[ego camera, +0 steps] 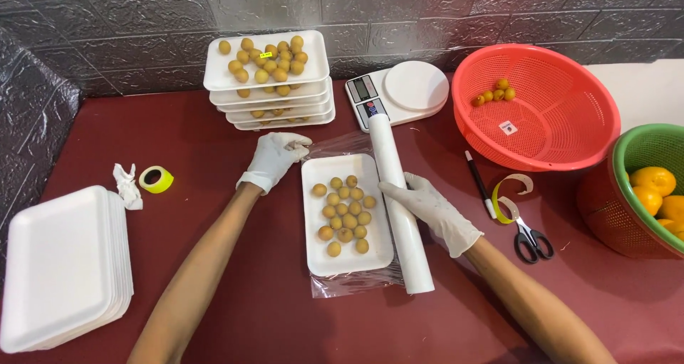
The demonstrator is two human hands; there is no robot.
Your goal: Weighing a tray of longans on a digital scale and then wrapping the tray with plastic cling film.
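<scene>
Two baskets (563, 132) (645, 193), one kitchen scale (399, 90), one pair of scissors (531, 237), one pen (481, 186), four filled trays (267, 75).

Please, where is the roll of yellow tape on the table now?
In the head view, the roll of yellow tape lies on the left side of the red table, beside a crumpled white scrap, above the stack of empty white trays, left of the left hand.

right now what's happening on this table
A person in white gloves is wrapping a white foam tray of small yellow-brown fruits in clear film. The left hand pinches the film's far corner, while the right hand rests on the film roll beside the tray. Filled trays are stacked behind, next to a kitchen scale.
</scene>
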